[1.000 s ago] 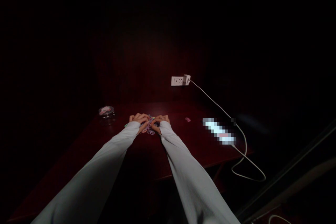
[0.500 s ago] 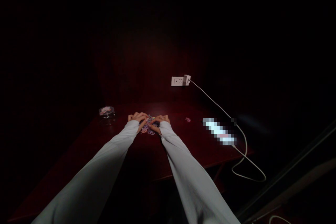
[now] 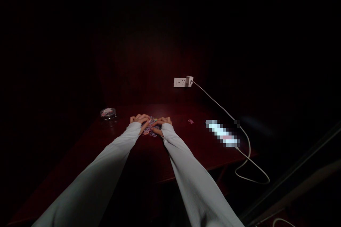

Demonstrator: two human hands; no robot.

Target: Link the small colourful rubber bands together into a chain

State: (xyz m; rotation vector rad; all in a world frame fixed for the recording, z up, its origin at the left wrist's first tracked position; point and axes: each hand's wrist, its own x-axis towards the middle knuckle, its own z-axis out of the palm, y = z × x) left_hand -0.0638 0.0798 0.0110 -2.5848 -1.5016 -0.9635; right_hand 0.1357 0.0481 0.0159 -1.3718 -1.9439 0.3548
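A small pile of coloured elastic hair ties [image 3: 153, 134], mostly purple, grey and pink, lies on the dark red table between my hands. My left hand [image 3: 139, 119] rests at the pile's left side, its fingers bent and its thumb apart from the index finger. Facing it from the right, my right hand [image 3: 163, 122] has its index finger and thumb spread over the ties. Both sets of fingertips touch the pile. Any single tie between them is too small to make out. A few pink hair ties [image 3: 190, 121] lie apart, right of my right hand.
A round clear container [image 3: 108, 113] with a printed lid stands at the left. On the right lies a bright, blurred-out phone-like object [image 3: 222, 133] on a white cable [image 3: 221, 105]. The cable runs to a charger [image 3: 189, 80] in the wall socket [image 3: 179, 82].
My fingers have shifted slightly over the pile, the right index finger and thumb a little further apart. The pile, container and cable stay where they were.
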